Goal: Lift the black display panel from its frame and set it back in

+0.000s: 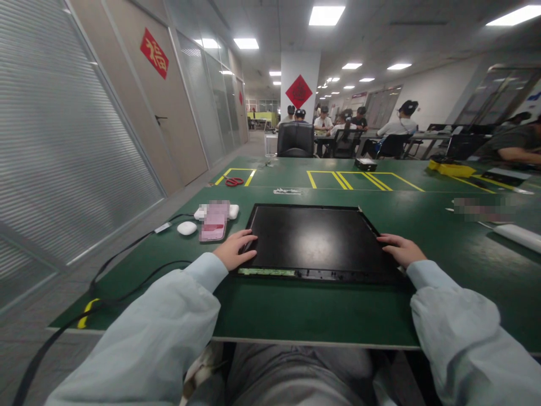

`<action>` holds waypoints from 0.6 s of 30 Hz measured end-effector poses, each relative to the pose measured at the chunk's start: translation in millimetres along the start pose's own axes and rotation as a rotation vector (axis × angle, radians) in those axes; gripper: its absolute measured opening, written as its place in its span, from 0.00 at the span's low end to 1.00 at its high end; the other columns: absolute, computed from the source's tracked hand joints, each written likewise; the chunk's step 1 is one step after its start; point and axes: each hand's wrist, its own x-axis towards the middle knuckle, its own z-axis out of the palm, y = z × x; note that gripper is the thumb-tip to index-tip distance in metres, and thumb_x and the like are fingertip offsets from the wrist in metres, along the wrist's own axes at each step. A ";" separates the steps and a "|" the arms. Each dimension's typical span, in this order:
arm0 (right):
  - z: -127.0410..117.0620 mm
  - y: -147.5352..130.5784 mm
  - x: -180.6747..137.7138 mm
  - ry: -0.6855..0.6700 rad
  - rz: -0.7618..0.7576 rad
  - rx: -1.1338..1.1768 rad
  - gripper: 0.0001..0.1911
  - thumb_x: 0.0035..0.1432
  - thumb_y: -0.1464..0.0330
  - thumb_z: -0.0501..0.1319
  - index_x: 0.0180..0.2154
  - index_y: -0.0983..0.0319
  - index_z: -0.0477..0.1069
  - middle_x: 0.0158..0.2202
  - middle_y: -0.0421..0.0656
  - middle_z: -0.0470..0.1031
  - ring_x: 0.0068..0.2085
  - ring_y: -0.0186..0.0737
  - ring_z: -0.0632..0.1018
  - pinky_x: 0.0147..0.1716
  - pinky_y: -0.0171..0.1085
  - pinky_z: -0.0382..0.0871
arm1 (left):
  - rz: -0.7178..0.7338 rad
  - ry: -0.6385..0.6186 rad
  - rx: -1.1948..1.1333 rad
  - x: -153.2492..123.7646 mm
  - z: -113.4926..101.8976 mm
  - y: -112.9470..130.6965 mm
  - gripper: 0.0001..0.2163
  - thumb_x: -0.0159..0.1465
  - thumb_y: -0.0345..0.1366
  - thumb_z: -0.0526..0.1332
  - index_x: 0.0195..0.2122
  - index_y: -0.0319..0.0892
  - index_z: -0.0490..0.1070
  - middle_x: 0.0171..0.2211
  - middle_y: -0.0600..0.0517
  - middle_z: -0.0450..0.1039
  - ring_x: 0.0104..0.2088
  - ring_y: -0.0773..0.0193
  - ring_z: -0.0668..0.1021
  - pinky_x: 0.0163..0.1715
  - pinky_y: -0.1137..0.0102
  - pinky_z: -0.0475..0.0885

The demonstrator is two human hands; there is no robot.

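Observation:
A flat black display panel (pixel 315 239) lies screen up on the green table, with a strip of green circuit board (pixel 266 272) showing along its near edge. My left hand (pixel 235 249) holds the panel's left edge, its thumb and fingers apart and their tips over the frame. On the opposite side, my right hand (pixel 403 250) holds the right edge, fingertips on the rim. The undersides of both hands are hidden. Beyond the left hand lie a pink phone (pixel 214 221) and a rounded white case (pixel 186 228).
Red-handled scissors (pixel 234 181) lie in a yellow-taped area, and small white pieces (pixel 287 192) lie behind the panel. A black box (pixel 366 164), a yellow tray (pixel 451 168) and a white bar-shaped item (pixel 519 237) are farther right. A black cable (pixel 122 254) crosses the left edge. Several people sit beyond.

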 end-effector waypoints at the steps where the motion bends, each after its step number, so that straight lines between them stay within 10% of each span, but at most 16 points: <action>1: 0.0 0.3 0.2 0.001 -0.006 0.001 0.12 0.37 0.67 0.65 0.29 0.53 0.83 0.51 0.43 0.85 0.60 0.58 0.80 0.68 0.55 0.65 | -0.001 0.003 -0.001 0.1 0.3 0.1 0.27 0.65 0.53 0.65 0.60 0.42 0.77 0.68 0.36 0.69 0.66 0.40 0.73 0.68 0.46 0.67; 18: 1.0 -1.6 -0.9 0.002 -0.008 -0.013 0.12 0.38 0.68 0.64 0.28 0.52 0.84 0.50 0.42 0.85 0.58 0.57 0.81 0.67 0.53 0.66 | 0.021 0.006 -0.031 -9.6 -11.7 16.8 0.25 0.68 0.49 0.64 0.62 0.43 0.75 0.68 0.36 0.69 0.67 0.42 0.73 0.66 0.47 0.69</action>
